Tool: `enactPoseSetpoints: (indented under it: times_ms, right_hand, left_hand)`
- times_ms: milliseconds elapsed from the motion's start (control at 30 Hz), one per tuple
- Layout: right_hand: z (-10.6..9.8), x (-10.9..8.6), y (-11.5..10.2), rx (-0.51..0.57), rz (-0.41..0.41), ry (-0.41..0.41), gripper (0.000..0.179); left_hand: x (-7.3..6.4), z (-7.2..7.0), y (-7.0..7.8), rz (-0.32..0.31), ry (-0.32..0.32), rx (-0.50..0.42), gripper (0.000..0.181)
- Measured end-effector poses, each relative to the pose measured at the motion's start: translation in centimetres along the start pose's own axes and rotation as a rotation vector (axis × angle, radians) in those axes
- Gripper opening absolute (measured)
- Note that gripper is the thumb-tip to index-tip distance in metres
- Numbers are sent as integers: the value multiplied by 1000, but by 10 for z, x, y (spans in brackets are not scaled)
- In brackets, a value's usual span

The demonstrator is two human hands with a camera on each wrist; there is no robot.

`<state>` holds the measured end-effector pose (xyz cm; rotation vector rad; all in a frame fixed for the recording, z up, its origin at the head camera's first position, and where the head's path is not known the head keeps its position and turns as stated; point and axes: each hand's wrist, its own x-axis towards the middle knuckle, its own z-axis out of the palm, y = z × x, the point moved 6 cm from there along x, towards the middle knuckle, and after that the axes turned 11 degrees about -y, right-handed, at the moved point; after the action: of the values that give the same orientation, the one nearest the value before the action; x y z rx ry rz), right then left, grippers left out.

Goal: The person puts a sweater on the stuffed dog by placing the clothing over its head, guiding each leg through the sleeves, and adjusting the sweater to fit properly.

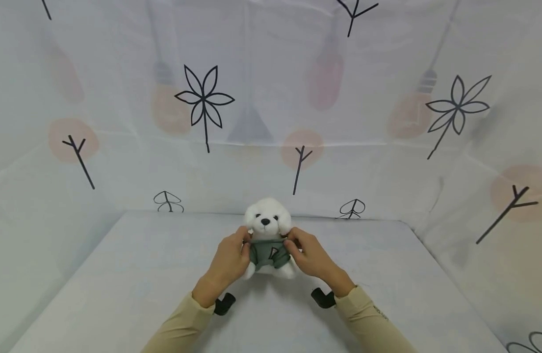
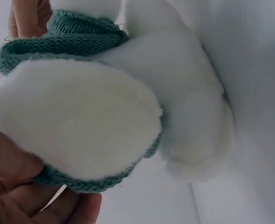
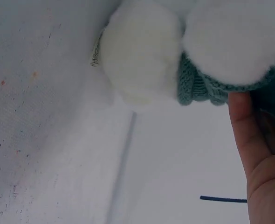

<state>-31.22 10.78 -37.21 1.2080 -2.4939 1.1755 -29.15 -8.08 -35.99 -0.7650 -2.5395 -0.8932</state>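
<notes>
A white plush dog (image 1: 267, 215) sits upright on the white surface, facing the head camera. It wears a green knitted sweater (image 1: 266, 251) with a letter on the front. My left hand (image 1: 230, 255) pinches the sweater at the image-left side of the toy; the left wrist view shows its thumb and fingers on the green knit edge (image 2: 88, 185). On the other side my right hand (image 1: 309, 251) pinches the sweater near the toy's shoulder. In the right wrist view one finger (image 3: 242, 121) lies against the knit beside a white paw; its other fingers are partly hidden.
A white table (image 1: 120, 289) lies under the toy. White printed cloth (image 1: 253, 166) with plant drawings hangs behind and at both sides. Black wrist mounts (image 1: 322, 298) sit under the forearms. A small printed tag (image 3: 96, 51) sticks out from the plush.
</notes>
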Motion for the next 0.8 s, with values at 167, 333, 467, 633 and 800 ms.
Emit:
enactPoseSetpoints:
  times_ms: [167, 333, 467, 633, 800]
  right_hand:
    - [1, 0, 3, 5, 34, 35, 10]
    - [2, 1, 2, -59, 17, 108, 11]
    - [2, 2, 0, -76, 7, 134, 9]
    - [2, 1, -1, -71, 17, 115, 7]
    - [3, 1, -2, -68, 12, 84, 6]
  left_hand:
    - [-1, -2, -1, -14, 76, -14, 16]
    - [-4, -4, 13, 76, 183, 22, 20]
    - [-6, 0, 32, 216, 147, 61, 19]
    - [-8, 9, 39, 245, 36, 94, 21]
    - [-9, 10, 35, 179, 38, 153, 27]
